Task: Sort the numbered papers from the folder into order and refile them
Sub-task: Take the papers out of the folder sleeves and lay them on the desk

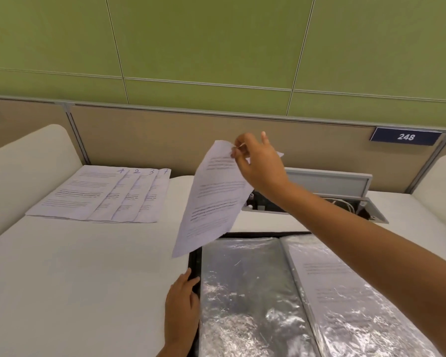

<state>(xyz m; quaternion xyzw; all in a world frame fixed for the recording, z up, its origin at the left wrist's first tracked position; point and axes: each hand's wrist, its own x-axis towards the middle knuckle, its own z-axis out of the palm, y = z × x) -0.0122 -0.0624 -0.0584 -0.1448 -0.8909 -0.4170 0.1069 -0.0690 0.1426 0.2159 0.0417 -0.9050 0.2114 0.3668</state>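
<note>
Above folder [255, 292], right hand [258, 163] pinching paper [211, 199]

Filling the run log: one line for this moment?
right hand: pinches sheet, raised | left hand: on folder edge | stack: 4,2,3,7

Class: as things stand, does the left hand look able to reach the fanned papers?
Probably yes: the left hand rests open on the folder's edge, and only bare desk lies between it and the papers.
</note>
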